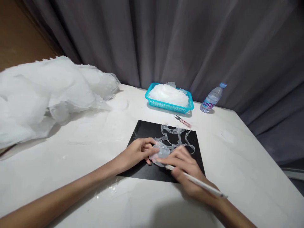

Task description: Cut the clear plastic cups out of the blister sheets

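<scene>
My left hand (139, 149) has its thumb and fingers closed on the left edge of a flat, translucent plastic piece (161, 150) with rounded outlines. In my right hand (191, 169) is a slim white pen-like tool (204, 185), slanting down to the right; its tip is too blurred to tell its kind. The right fingers also reach to the lower right edge of the plastic piece. Both hands are over a black mat (144, 169). Just behind them on the mat lies a clear plastic offcut (179, 139) with curved cut-out openings.
Thread snips (183, 121) with pinkish handles lie behind the mat. Farther back stands a turquoise basket (166, 105) heaped with white fluffy material (168, 94). A water bottle (211, 99) is at the right. Large white bags (47, 91) fill the table's left side, before a grey curtain (166, 41).
</scene>
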`<state>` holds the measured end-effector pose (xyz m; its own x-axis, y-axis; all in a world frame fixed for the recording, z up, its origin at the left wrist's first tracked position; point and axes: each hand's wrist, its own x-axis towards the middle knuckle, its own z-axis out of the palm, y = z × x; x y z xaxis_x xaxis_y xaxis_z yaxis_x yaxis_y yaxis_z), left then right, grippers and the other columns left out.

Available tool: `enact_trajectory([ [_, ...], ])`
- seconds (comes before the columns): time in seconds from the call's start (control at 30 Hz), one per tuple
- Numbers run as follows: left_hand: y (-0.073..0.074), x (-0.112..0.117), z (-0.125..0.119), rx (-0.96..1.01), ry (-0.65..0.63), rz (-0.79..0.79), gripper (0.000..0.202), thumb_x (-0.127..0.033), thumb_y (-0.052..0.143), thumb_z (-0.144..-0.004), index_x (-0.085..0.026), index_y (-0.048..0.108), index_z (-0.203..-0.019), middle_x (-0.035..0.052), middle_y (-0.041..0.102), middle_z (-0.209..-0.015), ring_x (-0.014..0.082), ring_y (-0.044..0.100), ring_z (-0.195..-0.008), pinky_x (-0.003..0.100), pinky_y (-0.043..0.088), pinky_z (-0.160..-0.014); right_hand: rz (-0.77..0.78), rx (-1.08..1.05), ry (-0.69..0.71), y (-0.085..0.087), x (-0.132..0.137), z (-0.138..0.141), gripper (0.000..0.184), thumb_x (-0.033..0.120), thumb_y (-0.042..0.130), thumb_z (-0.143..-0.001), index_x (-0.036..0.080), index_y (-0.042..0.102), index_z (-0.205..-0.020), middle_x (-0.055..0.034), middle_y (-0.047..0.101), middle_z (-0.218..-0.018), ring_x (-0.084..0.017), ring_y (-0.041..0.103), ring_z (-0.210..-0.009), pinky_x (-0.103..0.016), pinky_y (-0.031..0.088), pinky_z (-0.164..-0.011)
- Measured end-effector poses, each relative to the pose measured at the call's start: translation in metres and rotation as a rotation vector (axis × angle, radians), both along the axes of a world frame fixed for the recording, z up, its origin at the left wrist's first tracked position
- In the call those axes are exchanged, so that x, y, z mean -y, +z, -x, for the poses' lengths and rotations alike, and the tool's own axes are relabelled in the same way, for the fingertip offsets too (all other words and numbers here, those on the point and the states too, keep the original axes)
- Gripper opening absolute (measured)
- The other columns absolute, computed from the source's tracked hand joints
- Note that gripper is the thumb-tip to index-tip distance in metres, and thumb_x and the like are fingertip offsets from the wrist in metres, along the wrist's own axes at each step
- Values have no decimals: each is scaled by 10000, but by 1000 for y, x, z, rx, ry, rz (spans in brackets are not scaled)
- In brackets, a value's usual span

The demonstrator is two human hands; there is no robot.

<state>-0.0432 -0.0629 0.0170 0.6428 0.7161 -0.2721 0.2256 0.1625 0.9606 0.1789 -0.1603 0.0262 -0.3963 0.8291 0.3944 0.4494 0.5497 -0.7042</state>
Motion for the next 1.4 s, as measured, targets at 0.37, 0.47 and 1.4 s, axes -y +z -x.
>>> enact_trajectory([
  [0.37, -2, 9, -3, -42, -147, -221, 402, -478, 654, -976, -219, 575, -1273, -46, 676, -717, 156, 649, -683, 265, 479, -703, 91, 53, -266, -25, -33, -6, 209, 291, 509, -1084, 248, 712, -1072, -57, 691, -1089, -231, 548, -1040, -412, 479, -965],
  [0.47, -2, 9, -5, -22, -161, -211, 399, -472, 652, -982, -231, 493, -1258, -40, 700, -763, 156, 647, -711, 269, 482, -720, 149, -37, -293, -24, -38, 0, 69, 296, 693, -987, 241, 721, -957, -23, 718, -981, -211, 553, -954, -368, 471, -916],
  [1.4, -3, 15, -7, 22, 1, -213, 271, -457, 665, -981, -207, 560, -979, -13, 726, -752, 167, 674, -728, 281, 496, -732, -29, 161, -608, -31, -48, -40, 220, 380, 571, -1042, 236, 619, -884, -52, 677, -887, -250, 557, -860, -370, 429, -757],
])
